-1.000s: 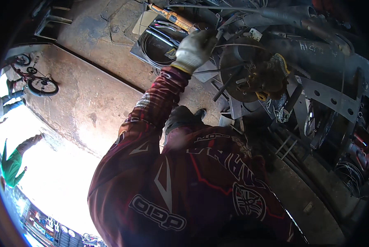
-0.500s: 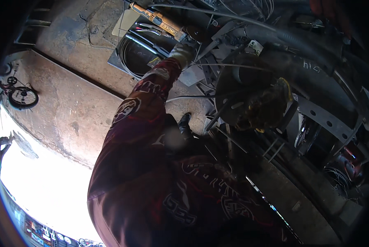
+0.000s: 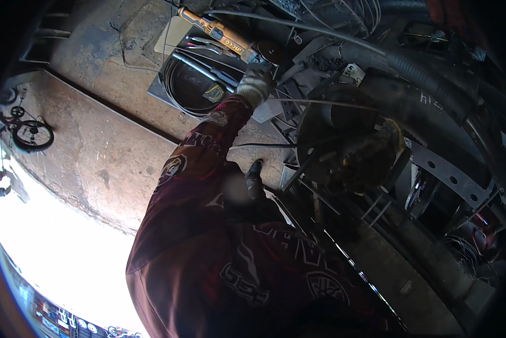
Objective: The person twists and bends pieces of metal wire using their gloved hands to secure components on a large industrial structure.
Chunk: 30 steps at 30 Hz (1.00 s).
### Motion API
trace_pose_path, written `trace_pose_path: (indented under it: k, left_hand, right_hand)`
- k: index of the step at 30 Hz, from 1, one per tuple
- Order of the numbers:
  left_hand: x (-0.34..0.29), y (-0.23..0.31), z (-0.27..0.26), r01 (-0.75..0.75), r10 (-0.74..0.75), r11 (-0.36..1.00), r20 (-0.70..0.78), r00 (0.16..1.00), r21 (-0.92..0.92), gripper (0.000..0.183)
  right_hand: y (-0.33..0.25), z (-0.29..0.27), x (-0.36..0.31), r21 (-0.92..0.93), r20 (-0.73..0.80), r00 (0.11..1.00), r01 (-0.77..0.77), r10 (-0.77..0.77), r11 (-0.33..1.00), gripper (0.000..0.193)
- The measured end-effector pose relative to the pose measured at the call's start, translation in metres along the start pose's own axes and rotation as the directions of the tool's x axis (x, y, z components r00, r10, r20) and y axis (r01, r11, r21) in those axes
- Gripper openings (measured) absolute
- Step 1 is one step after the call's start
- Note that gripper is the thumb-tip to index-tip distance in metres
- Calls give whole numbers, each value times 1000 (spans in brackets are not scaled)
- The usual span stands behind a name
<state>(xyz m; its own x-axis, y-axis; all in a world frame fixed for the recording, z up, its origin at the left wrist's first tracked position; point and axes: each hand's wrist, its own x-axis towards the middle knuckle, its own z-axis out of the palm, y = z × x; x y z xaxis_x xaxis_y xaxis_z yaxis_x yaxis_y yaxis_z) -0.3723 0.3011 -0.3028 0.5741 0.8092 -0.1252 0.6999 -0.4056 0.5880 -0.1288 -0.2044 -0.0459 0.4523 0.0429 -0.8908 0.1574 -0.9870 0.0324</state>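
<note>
My left arm, in a dark red printed sleeve, reaches forward. The gloved left hand is at the metal head of an orange angle grinder, its darker fingertips curled against it and partly lost in shadow. The grinder's disc lies just beyond the fingers. Left of the hand are pliers, a bright metal rod, a yellow-and-black tape measure and a coil of wire. My right hand cannot be made out in the dark area to the right.
A large round metal plate stands to the right, with a dark yellow-edged thing over it. A perforated metal bar lies farther right. A long metal strip crosses the floor; a small bicycle stands far left.
My view has shifted slightly, and the workplace sits a little lower in it. The left hand has drawn back slightly; more of the tape measure shows.
</note>
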Motion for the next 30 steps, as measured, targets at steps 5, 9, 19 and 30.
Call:
trace_pose_path:
  k: [5, 9, 19, 30]
  left_hand:
    - [-20, 19, -59, -101, 130, 987, -264, 956, 121, 29]
    - [-37, 24, -129, -177, 113, 983, -625, 773, -40, 30]
    - [-180, -12, -359, -671, -599, 480, -770, 220, -565, 27]
    - [-335, 93, -449, -705, -313, 258, -747, 586, -661, 25]
  right_hand:
    - [-16, 5, 12, -12, 4, 997, 75, -75, 997, 41]
    - [-26, 11, 17, 0, 8, 989, 149, -149, 989, 42]
    - [-39, 33, 48, 49, 15, 943, 331, -332, 942, 46]
    - [-114, -2, -47, -340, -357, 70, 919, -932, 199, 50]
